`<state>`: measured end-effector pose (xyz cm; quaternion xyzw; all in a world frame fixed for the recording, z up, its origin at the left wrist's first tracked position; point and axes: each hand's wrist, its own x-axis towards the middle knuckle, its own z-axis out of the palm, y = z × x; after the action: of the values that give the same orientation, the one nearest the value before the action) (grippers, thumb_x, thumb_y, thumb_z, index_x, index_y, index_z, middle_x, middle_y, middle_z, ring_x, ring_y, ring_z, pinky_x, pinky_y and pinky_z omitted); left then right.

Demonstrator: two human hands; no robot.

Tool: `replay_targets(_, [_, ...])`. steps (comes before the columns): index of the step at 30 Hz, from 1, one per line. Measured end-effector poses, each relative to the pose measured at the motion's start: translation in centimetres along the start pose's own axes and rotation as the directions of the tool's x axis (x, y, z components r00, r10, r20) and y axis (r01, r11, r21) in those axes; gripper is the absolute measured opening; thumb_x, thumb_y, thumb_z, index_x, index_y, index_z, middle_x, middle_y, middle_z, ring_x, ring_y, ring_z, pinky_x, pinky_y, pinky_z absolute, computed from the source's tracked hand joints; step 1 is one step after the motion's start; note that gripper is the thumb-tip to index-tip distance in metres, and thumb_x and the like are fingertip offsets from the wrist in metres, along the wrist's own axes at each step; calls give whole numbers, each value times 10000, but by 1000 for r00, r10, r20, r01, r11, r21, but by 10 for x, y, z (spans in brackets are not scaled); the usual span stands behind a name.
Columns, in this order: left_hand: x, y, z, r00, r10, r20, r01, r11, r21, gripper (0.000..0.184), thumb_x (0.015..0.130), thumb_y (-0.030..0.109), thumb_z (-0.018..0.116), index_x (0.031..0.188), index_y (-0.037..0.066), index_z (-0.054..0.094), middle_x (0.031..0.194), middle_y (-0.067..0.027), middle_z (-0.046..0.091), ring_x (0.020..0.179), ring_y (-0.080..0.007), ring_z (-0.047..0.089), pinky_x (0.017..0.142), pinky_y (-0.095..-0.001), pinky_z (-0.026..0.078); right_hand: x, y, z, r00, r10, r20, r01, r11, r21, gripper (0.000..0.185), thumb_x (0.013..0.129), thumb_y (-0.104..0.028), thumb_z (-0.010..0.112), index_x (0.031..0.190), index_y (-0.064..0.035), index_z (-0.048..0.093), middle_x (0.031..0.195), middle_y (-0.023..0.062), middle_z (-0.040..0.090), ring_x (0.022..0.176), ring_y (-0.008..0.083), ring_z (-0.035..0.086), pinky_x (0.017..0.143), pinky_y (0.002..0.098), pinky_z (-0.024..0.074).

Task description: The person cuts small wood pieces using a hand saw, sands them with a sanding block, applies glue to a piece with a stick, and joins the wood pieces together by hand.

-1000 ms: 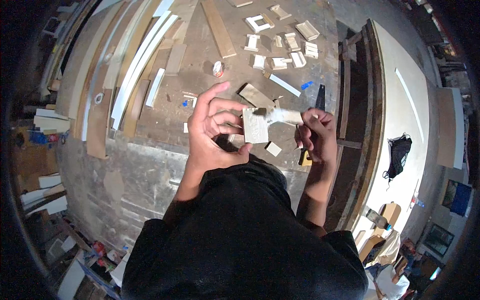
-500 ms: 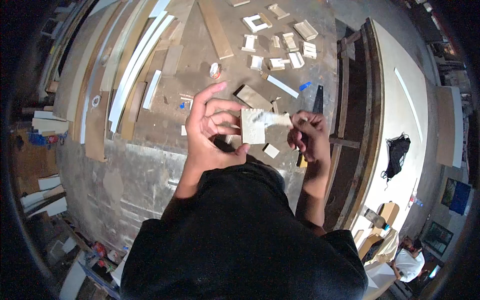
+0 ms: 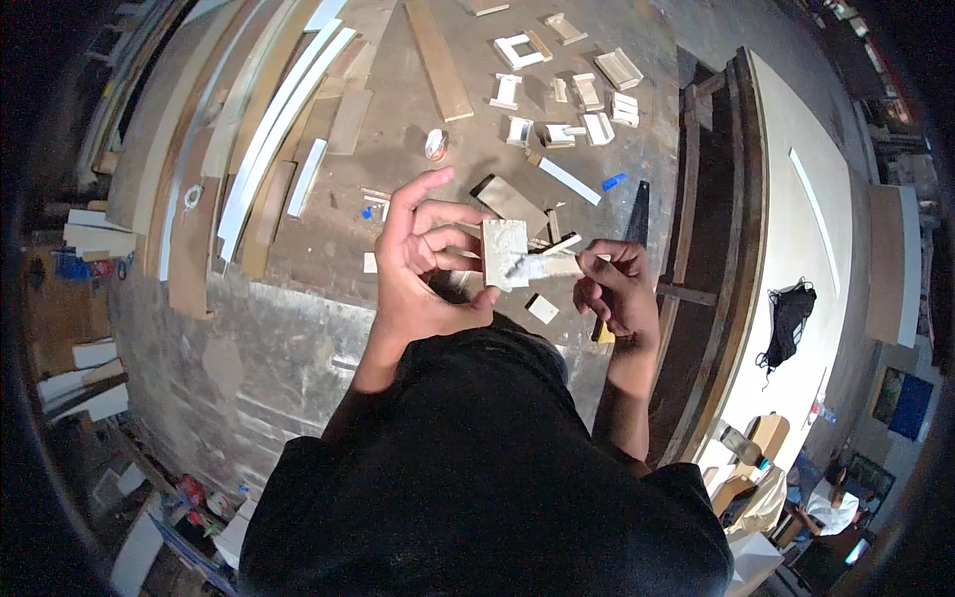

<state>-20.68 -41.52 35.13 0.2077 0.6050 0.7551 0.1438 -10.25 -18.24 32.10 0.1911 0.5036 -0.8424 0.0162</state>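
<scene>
Between its thumb and fingers, my left hand point(image 3: 423, 259) grips a small pale wooden block point(image 3: 503, 247) by its edges, with a notched upper edge and a patterned face. My right hand point(image 3: 619, 284) is closed on the handle of a brush point(image 3: 549, 266), blurred by motion, whose dark tip lies at the lower part of the block's face. Below the brush a small white-topped piece point(image 3: 541, 308) rests on the table. A wider wooden board point(image 3: 512, 204) lies just beyond the block.
Several small wooden assemblies point(image 3: 587, 92) stand at the back of the table point(image 3: 229, 368). Long strips point(image 3: 284, 129) lie at left. A dark saw point(image 3: 640, 214) lies right of centre. A white-topped bench point(image 3: 811, 239) holds black cloth point(image 3: 788, 320). Another person point(image 3: 832, 507) is at lower right.
The brush tip has moved down the block's face, from near the upper part to the lower part. My right hand shifted slightly left and down over the second; my left hand keeps its hold.
</scene>
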Motion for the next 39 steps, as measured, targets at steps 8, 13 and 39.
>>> replay_targets(8, [0,5,7,999,-54,0,54,999,-2,1117,535,-126,807,1509,66,295,1147,-164,639,906,-191,707,761,-333,631,2,-11,11,992,-123,-3,122,989,84,152,949,-68,673,844,42,679,545,45,561,372,103,498,400,251,423])
replay_targets(13, [-1,2,7,998,0,-70,1,1000,11,1112,538,-134,802,1507,74,298,1137,-158,642,903,-181,705,762,-328,628,-3,-5,2,999,-50,14,50,998,-36,156,947,-71,677,843,46,675,541,43,554,372,100,493,393,246,410])
replay_targets(39, [-19,-24,-22,996,-44,-81,49,997,61,1138,563,-128,804,1536,61,245,1186,-152,618,930,-172,699,822,-351,638,12,16,-6,994,107,-39,-111,983,-144,205,940,-126,702,818,35,671,544,25,541,365,96,487,381,235,408])
